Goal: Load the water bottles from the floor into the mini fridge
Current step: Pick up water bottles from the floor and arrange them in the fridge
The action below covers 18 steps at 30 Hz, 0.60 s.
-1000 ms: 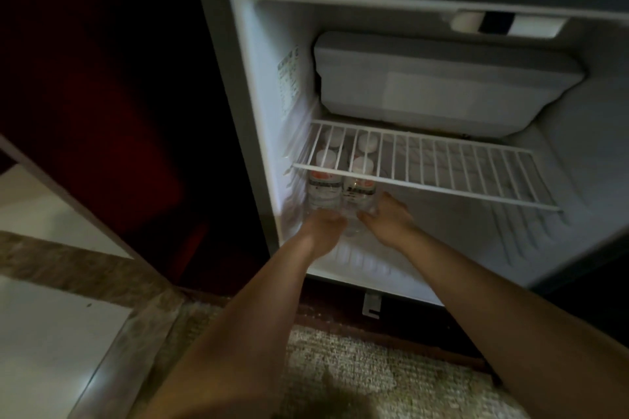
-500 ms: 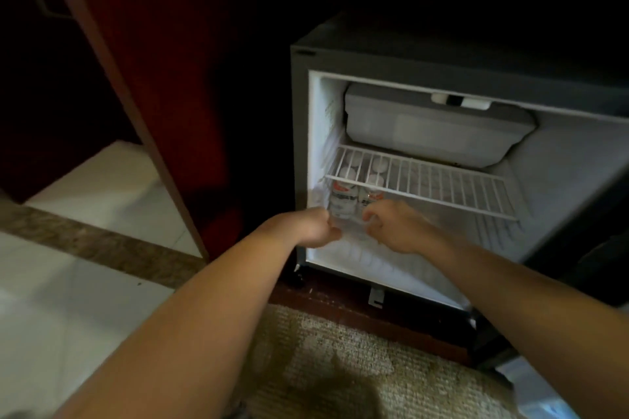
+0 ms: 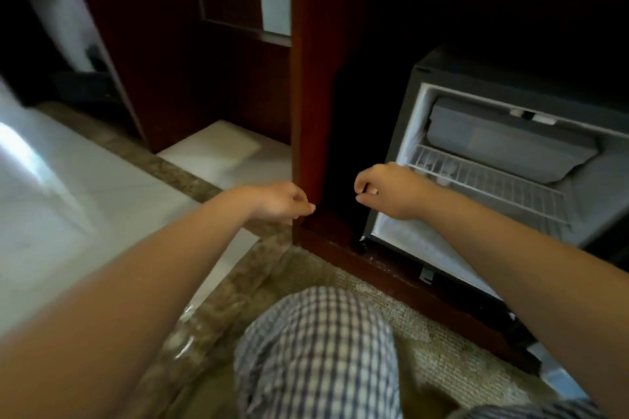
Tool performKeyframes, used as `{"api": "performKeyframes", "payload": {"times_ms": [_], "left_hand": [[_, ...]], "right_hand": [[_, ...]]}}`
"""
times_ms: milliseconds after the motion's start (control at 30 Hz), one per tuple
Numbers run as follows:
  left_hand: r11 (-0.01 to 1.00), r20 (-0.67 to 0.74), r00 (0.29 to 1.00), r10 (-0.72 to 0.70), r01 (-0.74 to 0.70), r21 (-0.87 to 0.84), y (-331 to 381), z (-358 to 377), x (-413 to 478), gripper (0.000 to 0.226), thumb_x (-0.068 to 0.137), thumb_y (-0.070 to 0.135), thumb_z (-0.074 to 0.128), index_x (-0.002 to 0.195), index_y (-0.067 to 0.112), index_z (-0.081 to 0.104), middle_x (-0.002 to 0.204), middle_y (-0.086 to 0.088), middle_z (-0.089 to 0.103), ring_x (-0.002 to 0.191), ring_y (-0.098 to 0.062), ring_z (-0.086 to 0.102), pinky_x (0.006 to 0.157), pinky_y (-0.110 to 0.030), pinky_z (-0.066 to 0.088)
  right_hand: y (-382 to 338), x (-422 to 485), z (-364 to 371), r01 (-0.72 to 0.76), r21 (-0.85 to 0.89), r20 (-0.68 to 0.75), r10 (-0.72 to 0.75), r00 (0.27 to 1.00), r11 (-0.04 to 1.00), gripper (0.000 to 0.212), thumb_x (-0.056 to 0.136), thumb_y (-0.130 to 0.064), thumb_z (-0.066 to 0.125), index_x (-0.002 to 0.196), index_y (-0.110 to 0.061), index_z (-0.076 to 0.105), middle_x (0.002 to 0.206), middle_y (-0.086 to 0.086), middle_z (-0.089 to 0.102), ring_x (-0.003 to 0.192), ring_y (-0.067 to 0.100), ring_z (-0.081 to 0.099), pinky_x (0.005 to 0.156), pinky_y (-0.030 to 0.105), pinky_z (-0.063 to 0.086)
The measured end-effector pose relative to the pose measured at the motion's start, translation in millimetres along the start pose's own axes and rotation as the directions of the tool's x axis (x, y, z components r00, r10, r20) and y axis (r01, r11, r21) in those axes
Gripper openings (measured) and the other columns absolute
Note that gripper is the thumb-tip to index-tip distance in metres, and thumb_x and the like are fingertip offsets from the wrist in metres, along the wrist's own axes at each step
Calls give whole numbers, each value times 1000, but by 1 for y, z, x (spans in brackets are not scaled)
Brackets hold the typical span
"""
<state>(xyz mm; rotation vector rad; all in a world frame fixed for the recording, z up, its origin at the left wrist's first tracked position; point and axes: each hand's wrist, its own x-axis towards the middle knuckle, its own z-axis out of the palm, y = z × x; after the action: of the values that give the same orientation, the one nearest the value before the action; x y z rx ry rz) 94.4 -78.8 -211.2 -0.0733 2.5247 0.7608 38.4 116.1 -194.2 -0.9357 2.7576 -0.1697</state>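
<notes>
— Water bottles, where are they now?

— Hard to tell. Just past the right hand (image 3: pixel 384 190), under the white wire shelf (image 3: pixel 493 182) of the open grey mini fridge (image 3: pixel 418 245), I see small pale round tops (image 3: pixel 442 181). They may be bottle caps, but it is blurry. Down under the left forearm, something clear and shiny (image 3: pixel 182 340) lies on the floor. That may be more bottles. I cannot be sure.

— What are the 2 hands doing?

— Nothing is in them. The left hand (image 3: pixel 279 202) is loosely curled, in front of the dark red wooden cabinet post (image 3: pixel 306 95). The right hand is loosely curled too, at the fridge's left edge. They are near each other, not touching.

— So what is the step?

— I think it is going to the floor for more bottles.

— How do you do that well?

— Look first, down by the left elbow. Take 1 bottle in each hand, round the middle, not by the cap. Keep them standing up. Bring them in low, so they do not bump the wire shelf. Mind the blue and white checked knee (image 3: pixel 316 350) between the arms. Set them down just to the right of the pale tops.
</notes>
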Motion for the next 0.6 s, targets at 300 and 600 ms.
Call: {"api": "performKeyframes", "payload": {"times_ms": [300,600], "left_hand": [[988,-109,991,-78,91,124,-106,37,-113,45,97,41,40,132,14,49,134,-8,53,120,-25,51,103,-35,40],[940,-131,935,-329,310,-144,-237,104,-151,41,95,38,46,125,12,54,128,-9,58,113,-24,57,98,-34,43]], "right_hand": [[-153,11,48,173,-156,209,-139,968,972,23,95,-25,48,113,-13,59,113,10,61,101,30,59,84,44,51],[-255,37,140,277,-26,259,-261,930,961,34,94,-25,52,127,-19,51,125,5,57,108,25,57,87,37,50]]}}
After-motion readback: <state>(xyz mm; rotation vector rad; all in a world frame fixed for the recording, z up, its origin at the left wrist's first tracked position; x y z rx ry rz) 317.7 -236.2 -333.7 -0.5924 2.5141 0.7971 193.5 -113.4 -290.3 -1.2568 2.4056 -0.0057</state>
